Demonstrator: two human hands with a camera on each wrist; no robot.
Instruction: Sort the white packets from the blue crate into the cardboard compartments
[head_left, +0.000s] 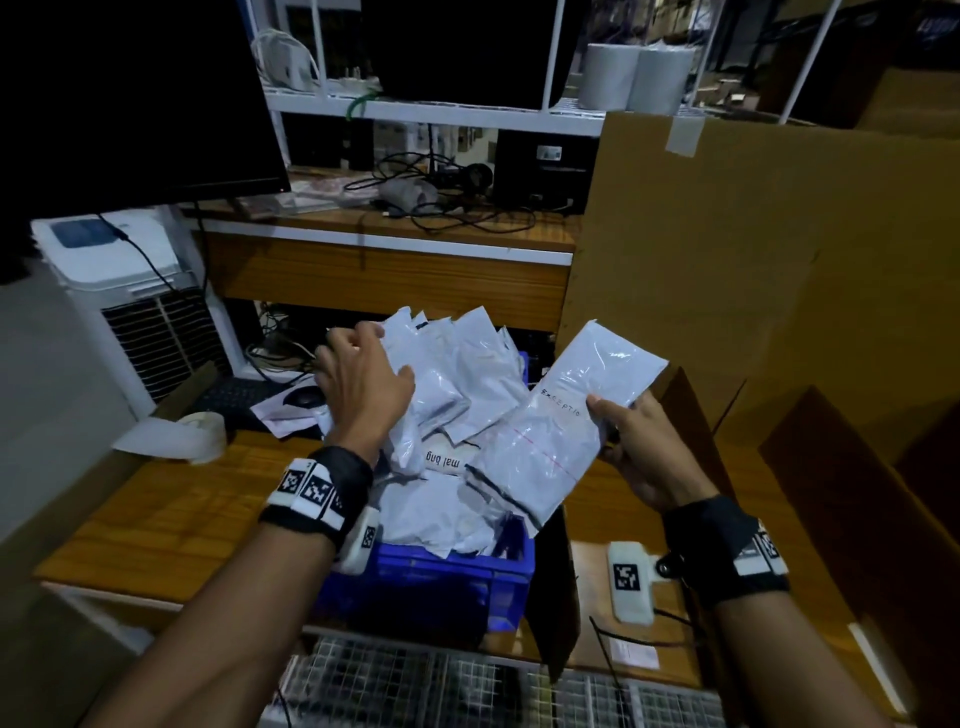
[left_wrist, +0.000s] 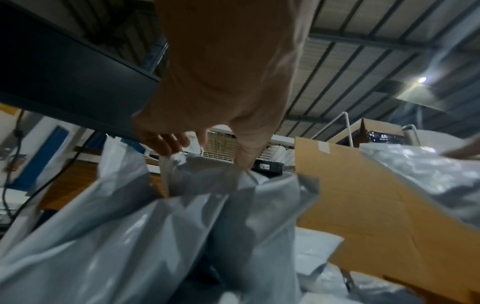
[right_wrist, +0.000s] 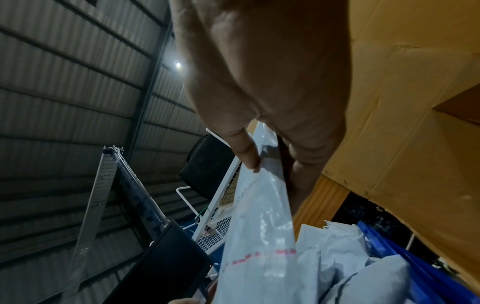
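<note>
1. My right hand (head_left: 641, 447) holds one white packet (head_left: 566, 415), with the thumb on top and the fingers under it; the packet is lifted over the right side of the blue crate (head_left: 441, 577).
2. My left hand (head_left: 363, 384) grasps the top edges of the standing packets (head_left: 467, 364) in the crate, with the fingers curled over them.
3. The crate sits on the wooden worktop (head_left: 171, 519).
4. A tall cardboard wall (head_left: 753, 260) stands just beside the crate, on the right.
</note>
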